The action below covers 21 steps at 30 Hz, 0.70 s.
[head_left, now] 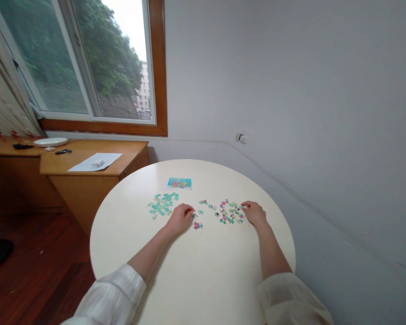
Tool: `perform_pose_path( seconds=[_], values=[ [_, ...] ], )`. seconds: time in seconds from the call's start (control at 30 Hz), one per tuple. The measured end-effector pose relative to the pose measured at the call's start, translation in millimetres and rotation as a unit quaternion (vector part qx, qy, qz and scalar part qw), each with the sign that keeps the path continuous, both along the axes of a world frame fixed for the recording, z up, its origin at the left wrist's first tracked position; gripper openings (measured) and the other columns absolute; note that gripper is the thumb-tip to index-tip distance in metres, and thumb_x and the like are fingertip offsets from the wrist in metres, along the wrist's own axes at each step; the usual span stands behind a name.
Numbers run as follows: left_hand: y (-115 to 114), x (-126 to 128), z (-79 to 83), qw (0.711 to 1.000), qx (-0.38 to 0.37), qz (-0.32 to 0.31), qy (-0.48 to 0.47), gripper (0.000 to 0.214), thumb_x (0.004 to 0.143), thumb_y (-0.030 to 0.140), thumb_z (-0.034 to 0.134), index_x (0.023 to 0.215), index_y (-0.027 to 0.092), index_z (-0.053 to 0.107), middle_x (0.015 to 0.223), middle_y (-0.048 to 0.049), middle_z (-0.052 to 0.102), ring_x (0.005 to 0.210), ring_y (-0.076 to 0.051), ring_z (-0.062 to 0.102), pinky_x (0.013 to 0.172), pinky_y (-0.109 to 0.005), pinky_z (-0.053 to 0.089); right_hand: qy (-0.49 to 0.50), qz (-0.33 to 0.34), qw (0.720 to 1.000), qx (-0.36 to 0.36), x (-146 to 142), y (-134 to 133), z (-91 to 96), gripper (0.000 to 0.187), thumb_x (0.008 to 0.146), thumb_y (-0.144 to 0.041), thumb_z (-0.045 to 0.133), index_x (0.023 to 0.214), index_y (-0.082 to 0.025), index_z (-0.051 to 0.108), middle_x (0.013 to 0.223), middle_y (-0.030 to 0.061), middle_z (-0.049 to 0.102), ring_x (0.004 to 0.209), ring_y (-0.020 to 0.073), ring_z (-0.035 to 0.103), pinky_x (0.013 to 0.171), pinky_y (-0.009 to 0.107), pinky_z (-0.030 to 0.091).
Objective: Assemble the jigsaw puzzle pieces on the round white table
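Small jigsaw pieces lie on a round cream table. A teal cluster sits to the left, a mixed pink and teal cluster to the right, and a few loose pieces between them. My left hand rests on the table beside the teal cluster, fingers curled and pinched at a small piece. My right hand touches the right edge of the mixed cluster, fingers curled on a piece. A small reference picture card lies beyond the pieces.
A wooden cabinet stands left of the table, bearing white paper, a white plate and small dark objects. A window is above it. A grey wall runs close behind and right of the table. Dark wooden floor lies at left.
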<state>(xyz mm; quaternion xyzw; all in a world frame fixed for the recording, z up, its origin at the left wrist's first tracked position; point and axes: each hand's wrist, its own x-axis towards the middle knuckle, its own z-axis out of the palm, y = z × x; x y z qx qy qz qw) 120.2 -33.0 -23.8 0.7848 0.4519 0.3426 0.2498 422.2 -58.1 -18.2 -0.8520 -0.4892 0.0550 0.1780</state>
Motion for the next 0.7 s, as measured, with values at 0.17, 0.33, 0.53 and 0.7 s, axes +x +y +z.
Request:
perform_pose_path(
  seconds=[0.17,0.33,0.53,0.7],
  values=[
    [0.2,0.4,0.9,1.0,-0.003,0.002,0.007,0.021,0.077,0.018,0.047,0.081,0.014,0.066,0.08,-0.0065,0.065,0.072,-0.015,0.056,0.068,-0.026,0.043,0.008,-0.001,1.0,0.0,0.4,0.2,0.1,0.022,0.074,-0.028,0.051,0.09,-0.027,0.066,0.098,0.0022,0.065,0.094,0.021,0.057,0.079,0.032,0.04],
    [1.7,0.0,-1.9,1.0,0.007,0.0,0.005,0.021,0.077,0.019,0.047,0.081,0.015,0.067,0.08,-0.0063,0.065,0.072,-0.015,0.056,0.068,-0.026,0.042,0.006,-0.004,1.0,-0.012,0.0,0.8,0.3,0.022,0.074,-0.027,0.051,0.091,-0.026,0.065,0.101,0.0038,0.064,0.096,0.0223,0.057,0.081,0.034,0.04],
    [0.3,-0.3,-0.1,1.0,0.012,0.001,0.014,0.02,0.077,0.017,0.047,0.08,0.014,0.067,0.078,-0.0063,0.064,0.072,-0.015,0.055,0.068,-0.026,0.042,-0.016,0.008,1.0,-0.02,-0.1,0.5,0.0,0.023,0.075,-0.029,0.05,0.093,-0.025,0.064,0.105,0.006,0.062,0.1,0.0239,0.055,0.082,0.037,0.039],
    [0.4,-0.5,0.5,1.0,0.009,0.004,0.02,0.02,0.078,0.017,0.047,0.081,0.013,0.066,0.079,-0.0065,0.064,0.071,-0.014,0.054,0.068,-0.026,0.041,-0.025,0.013,0.999,-0.03,1.0,0.6,-1.1,0.023,0.075,-0.029,0.05,0.092,-0.024,0.065,0.105,0.0064,0.062,0.099,0.0242,0.055,0.081,0.037,0.04]
  ],
)
